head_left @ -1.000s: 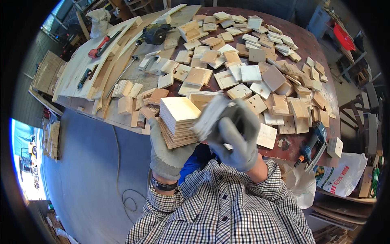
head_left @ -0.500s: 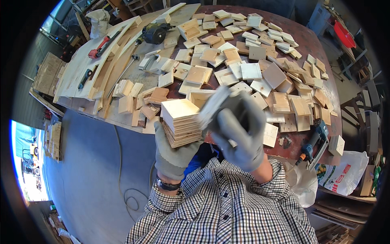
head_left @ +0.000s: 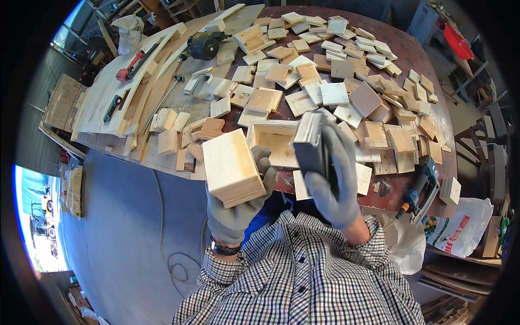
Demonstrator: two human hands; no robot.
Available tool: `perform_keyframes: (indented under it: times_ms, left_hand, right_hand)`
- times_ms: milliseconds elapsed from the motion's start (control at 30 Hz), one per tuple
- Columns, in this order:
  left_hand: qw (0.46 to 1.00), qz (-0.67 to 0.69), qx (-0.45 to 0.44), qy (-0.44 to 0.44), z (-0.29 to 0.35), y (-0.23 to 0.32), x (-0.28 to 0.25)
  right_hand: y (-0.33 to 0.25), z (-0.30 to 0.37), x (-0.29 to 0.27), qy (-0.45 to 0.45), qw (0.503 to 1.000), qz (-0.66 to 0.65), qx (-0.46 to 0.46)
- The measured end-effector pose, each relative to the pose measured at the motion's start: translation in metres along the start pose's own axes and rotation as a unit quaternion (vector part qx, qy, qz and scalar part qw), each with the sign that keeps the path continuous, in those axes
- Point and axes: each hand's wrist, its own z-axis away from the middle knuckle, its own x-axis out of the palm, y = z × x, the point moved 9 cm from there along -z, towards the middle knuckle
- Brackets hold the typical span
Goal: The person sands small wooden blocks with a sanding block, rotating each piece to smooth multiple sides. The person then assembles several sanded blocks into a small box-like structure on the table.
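Observation:
My left hand, in a grey work glove, is wrapped round a pale plywood block with layered edges, its broad smooth face tilted up. To its right, my gloved right hand grips what looks like a sanding block, dark-faced with a pale layered edge, held upright. A gap separates the two blocks. Behind them, at the table's near edge, stands an open wooden box, partly hidden by both hands.
Many loose wooden squares cover the dark red table. A nail gun lies at its near right corner. Plywood sheets at left carry a red tool and a dark power tool. A hose runs along the floor.
My left hand has turned the plywood block, so its broad face shows more. The sanding block has moved right, away from it, and now stands more upright.

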Motion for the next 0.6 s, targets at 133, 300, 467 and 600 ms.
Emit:
perform_keyframes:
  times_ms: [133, 300, 467, 600]
  left_hand:
    - [0.767, -0.599, 0.220, -0.067, 0.007, 0.029, 0.033]
    - [0.668, -0.713, 0.210, -0.033, 0.007, 0.028, 0.022]
    - [0.997, 0.071, -0.010, -0.016, -0.015, -0.003, -0.014]
    - [0.952, 0.267, -0.098, -0.112, -0.013, -0.007, 0.006]
  right_hand:
    - [-0.032, 0.006, 0.020, -0.023, 0.981, -0.193, 0.012]
    - [-0.029, 0.019, 0.041, -0.070, 0.994, -0.080, -0.003]
    - [0.016, 0.044, 0.041, -0.064, 0.987, -0.083, 0.121]
    - [-0.006, 0.017, 0.013, 0.004, 0.980, -0.155, 0.126]
